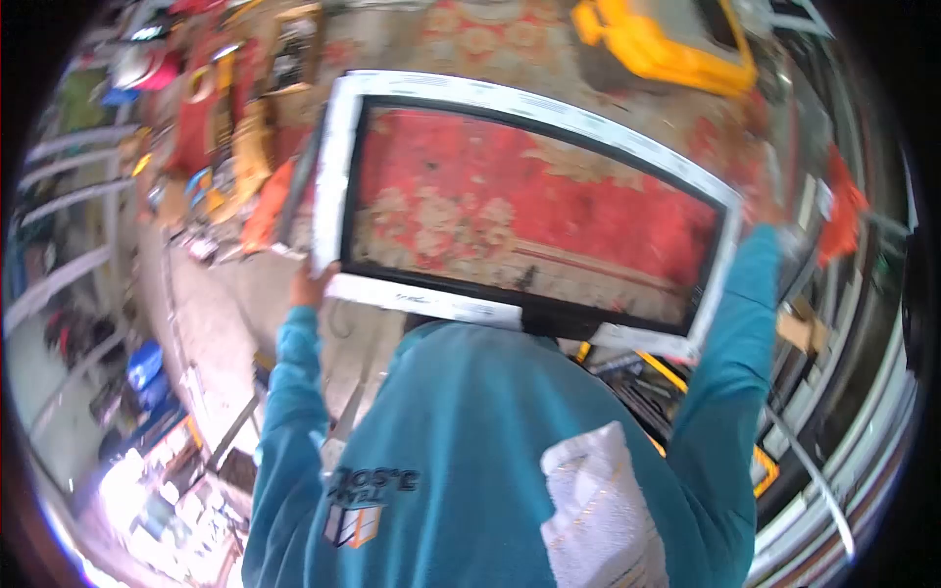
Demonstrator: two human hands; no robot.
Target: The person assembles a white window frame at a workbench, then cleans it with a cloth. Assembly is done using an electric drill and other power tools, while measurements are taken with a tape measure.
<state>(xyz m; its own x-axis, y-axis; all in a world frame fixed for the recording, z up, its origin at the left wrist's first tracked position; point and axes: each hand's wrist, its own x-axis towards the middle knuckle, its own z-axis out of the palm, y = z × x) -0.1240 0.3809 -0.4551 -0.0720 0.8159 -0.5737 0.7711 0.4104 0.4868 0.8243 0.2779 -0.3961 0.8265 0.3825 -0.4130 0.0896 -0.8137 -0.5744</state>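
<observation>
A rectangular window frame point(335, 186), white outside with a black inner edge, is tilted across the space in front of my body. White strips with printing run along its sides, and red patterned carpet shows through its opening. At its lower left corner my left hand point(312, 285) is closed on the frame, fingers wrapped round the edge. Past the frame's right side, my right hand point(768, 208) is smeared by motion. Whether its fingers touch the frame or hold anything is not visible.
A yellow tool case point(676, 49) stands at the upper right. Tools and tape point(225, 147) lie scattered at the left. Long metal profiles point(853, 392) line the right side, near a small cardboard box point(802, 327). Another open black and yellow case point(637, 387) is partly behind my body.
</observation>
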